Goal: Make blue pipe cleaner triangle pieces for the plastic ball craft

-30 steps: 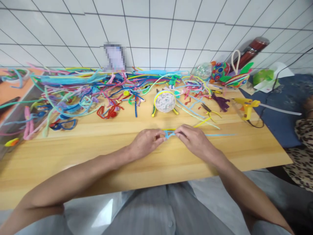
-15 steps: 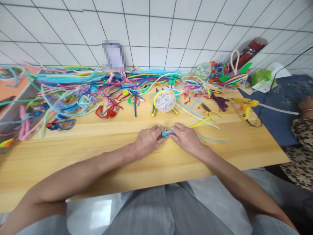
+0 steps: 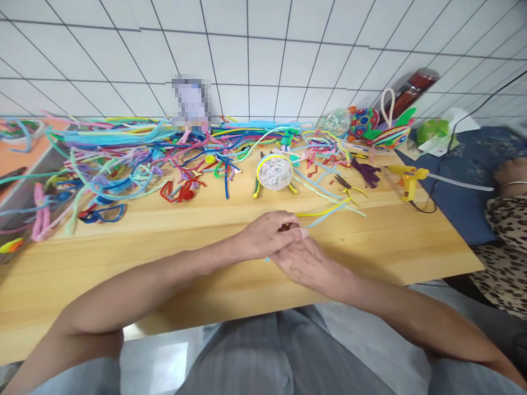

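My left hand (image 3: 265, 235) and my right hand (image 3: 307, 264) are pressed together above the wooden table (image 3: 197, 291), fingers closed and overlapping. Between them they grip light blue pipe cleaners (image 3: 327, 218), most of which my fingers hide. One blue strand slants out to the upper right, and a short blue end pokes out below my left palm. A yellow pipe cleaner (image 3: 319, 214) also runs out rightward from behind my fingers; whether it is gripped I cannot tell. Just beyond my hands stands a clear ribbed dome (image 3: 275, 173) with a yellow rim and yellow-and-dark legs.
Tangled pipe cleaners (image 3: 119, 156) cover the table's back. Yellow-handled pliers (image 3: 349, 187), a purple tassel (image 3: 366, 173) and a yellow glue gun (image 3: 409, 180) with a cord lie rightward. Another person's arm in a leopard-print sleeve (image 3: 508, 219) is at the far right.
My hands have closed in and now overlap, my right hand turned lower. The blue piece that showed between them is now mostly covered, and its strand points up-right instead of right.
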`<state>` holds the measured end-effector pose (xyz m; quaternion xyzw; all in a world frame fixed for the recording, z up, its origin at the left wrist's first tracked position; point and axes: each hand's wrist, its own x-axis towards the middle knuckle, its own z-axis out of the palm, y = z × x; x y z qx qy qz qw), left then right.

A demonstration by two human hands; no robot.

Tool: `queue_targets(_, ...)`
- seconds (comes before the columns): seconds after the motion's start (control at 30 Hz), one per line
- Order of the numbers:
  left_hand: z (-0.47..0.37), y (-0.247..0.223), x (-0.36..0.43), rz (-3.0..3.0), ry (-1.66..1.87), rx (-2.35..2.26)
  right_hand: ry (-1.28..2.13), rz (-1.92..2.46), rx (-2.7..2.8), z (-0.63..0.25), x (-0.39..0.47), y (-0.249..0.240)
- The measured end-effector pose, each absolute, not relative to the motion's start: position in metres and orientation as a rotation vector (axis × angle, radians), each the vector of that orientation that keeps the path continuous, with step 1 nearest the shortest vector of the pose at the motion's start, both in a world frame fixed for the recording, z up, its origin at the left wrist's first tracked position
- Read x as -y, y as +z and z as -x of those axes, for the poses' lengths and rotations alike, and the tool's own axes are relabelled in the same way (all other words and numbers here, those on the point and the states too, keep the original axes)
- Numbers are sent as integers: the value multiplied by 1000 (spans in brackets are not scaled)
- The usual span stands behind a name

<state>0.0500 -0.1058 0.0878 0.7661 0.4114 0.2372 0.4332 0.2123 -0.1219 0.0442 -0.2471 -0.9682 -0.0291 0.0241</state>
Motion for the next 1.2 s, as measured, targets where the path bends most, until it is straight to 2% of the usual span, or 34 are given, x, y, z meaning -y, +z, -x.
queue_targets(0.23, -46, 79, 102, -1536, 844, -986, -273, 501, 3017, -217, 135, 61)
queue_targets(0.5, 16, 89, 97, -1336, 1065, -1196, -117, 722, 3143, -230, 137, 91)
queue_targets(0.67, 75, 90, 106, -1602, 969, -1661, 184, 1037, 3110, -263, 111, 84)
queue_targets(0.83, 121, 80, 118, -1891, 484, -2181, 519, 1245, 2997, -298, 75, 80)
queue_targets(0.93, 129, 72, 123, -1996, 501, -2242, 892, 1073, 2827, -303, 66, 86)
queue_targets(1.0, 123, 67, 125, -2049, 599, -2140, 1025, 1064, 2635, -296, 65, 88)
queue_targets(1.1, 98, 60, 128, -2097, 669, -1931, 847, 1185, 2465, -272, 67, 81)
queue_targets(1.2, 63, 52, 128, -2282, 565, -1685, 491, 1228, 2630, -245, 68, 63)
